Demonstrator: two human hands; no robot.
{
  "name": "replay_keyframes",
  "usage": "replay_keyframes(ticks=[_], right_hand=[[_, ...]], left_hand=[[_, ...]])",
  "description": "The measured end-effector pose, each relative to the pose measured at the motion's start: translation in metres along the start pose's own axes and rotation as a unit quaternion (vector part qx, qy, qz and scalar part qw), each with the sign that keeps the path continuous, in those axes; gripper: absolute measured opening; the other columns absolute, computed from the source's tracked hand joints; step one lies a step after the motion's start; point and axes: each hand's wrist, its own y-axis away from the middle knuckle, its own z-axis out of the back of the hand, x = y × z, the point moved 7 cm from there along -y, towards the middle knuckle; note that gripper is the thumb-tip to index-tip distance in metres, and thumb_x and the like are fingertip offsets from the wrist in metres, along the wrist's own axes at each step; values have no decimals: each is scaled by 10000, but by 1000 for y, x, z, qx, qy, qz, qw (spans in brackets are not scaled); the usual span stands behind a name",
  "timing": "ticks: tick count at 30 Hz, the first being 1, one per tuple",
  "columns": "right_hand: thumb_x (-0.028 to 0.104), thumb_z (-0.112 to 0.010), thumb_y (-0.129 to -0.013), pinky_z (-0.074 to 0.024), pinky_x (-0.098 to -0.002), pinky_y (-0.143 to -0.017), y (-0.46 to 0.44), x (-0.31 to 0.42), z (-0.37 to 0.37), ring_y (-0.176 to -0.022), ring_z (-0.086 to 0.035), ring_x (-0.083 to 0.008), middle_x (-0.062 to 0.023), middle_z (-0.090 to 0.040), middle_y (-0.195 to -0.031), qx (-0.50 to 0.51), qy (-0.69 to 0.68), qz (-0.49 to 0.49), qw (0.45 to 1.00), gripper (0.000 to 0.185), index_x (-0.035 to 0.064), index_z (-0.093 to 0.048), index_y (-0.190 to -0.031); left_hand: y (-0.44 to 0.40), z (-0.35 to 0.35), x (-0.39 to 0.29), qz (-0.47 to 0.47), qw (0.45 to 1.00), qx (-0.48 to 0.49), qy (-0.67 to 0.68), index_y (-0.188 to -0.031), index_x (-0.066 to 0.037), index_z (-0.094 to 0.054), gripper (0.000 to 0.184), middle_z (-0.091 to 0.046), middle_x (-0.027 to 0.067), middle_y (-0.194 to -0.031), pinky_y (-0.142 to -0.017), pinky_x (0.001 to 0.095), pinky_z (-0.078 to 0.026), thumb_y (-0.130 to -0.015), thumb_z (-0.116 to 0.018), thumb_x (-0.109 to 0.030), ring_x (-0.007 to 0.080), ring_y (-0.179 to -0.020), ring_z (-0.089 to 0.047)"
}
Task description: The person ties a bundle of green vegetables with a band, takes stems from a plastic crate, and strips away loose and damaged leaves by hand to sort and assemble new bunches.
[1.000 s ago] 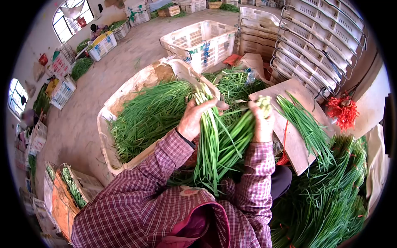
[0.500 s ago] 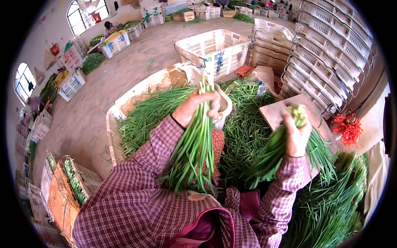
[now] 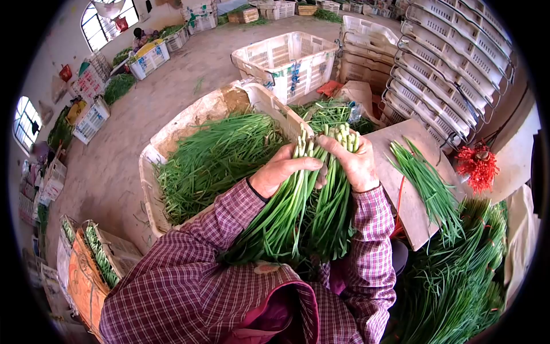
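Note:
Both my hands are together in front of me, each closed round a bunch of garlic chives. My left hand (image 3: 283,172) wraps the left bunch of chives (image 3: 286,215), pale stem ends up and leaves hanging towards my lap. My right hand (image 3: 360,165) grips the right bunch of chives (image 3: 335,221) just beneath its cut ends, thumb across the stems. The two bunches touch side by side, and some fingertips are hidden between them. A smaller bunch of chives (image 3: 427,189) lies on the tilted board (image 3: 389,149) to the right.
A worn white crate (image 3: 150,172) of loose chives stands at the left front. Behind it is another crate (image 3: 315,71). Stacked crates (image 3: 441,86) rise at the right, near red ties (image 3: 478,167). A large chive pile (image 3: 458,286) fills the lower right.
My right hand has moved left from over the board to meet my left hand. A small bunch now rests on the board. The view has shifted slightly.

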Motion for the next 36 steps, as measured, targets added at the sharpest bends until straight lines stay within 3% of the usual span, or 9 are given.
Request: replay_keyframes(ticks=[6,10,15,18,22,29,33,34,36], right_hand=[[76,-701,-819,-469,-193,-665,4,-14,24,-742,-581,-50,19,-645,-852,-83,-82,61,991,156,34,-627,-950],[148,-686,-837,-489,-236,-642,10,-21,58,-689,-600,-94,-33,-669,-829,-127,-126,16,984,145,33,-639,-913],[129,-674,-843,-480,-216,-629,20,27,92,-684,-594,-84,-27,-652,-785,-175,72,114,975,135,26,-623,-915],[90,-676,-826,-464,-201,-631,20,40,70,-677,-578,-61,5,-638,-771,-130,132,100,978,124,26,-623,-918],[103,-691,-822,-463,-204,-627,9,14,16,-676,-579,-63,-1,-652,-791,-31,77,79,993,144,31,-631,-931],[147,-672,-851,-484,-245,-718,3,-45,-35,-773,-604,-97,-10,-650,-881,16,-134,-49,990,196,42,-621,-1008],[239,-675,-861,-443,-233,-802,8,-35,-41,-897,-544,-86,-27,-600,-1017,34,33,47,998,385,-3,-553,-1134],[336,-664,-853,-432,-300,-808,8,-23,-36,-887,-534,-151,-52,-576,-984,-7,261,160,952,409,28,-570,-1106],[565,-620,-783,-375,-405,-872,10,-6,-40,-1003,-500,-313,-143,-530,-996,-10,442,122,888,596,44,-563,-1068]], left_hand=[[-6,31,19,29,996,-70,56,-1128,-21,-572,287,-635,62,-998,-774,290,-531,-846,-592,-72,133,-861,-625],[-11,47,14,16,984,-31,177,-1063,-38,-571,179,-645,121,-921,-826,406,-545,-896,-545,-98,264,-877,-650],[-15,68,-1,1,955,31,296,-1035,-66,-573,150,-629,75,-858,-774,400,-556,-927,-520,-157,245,-826,-646],[-20,49,-4,38,932,86,349,-1083,-78,-585,194,-630,143,-1075,-846,417,-545,-938,-497,-173,313,-1011,-617],[-22,25,8,21,937,157,310,-1219,-124,-543,318,-449,189,-1367,-1091,465,-304,-919,-524,-227,342,-1308,-369],[-8,23,21,-39,956,70,281,-1104,-23,-542,343,-607,65,-990,-825,322,-506,-896,-589,-292,167,-891,-599],[-8,42,46,-8,976,28,218,-1318,-48,-432,635,-563,81,-1215,-905,340,-488,-843,-652,-408,177,-1018,-593],[-8,49,56,2,974,11,228,-1322,-50,-422,681,-561,85,-1207,-902,339,-494,-819,-671,-436,173,-1014,-593],[-5,49,58,5,970,26,242,-1329,-62,-409,686,-566,86,-1188,-898,337,-499,-819,-674,-436,172,-1007,-596]])
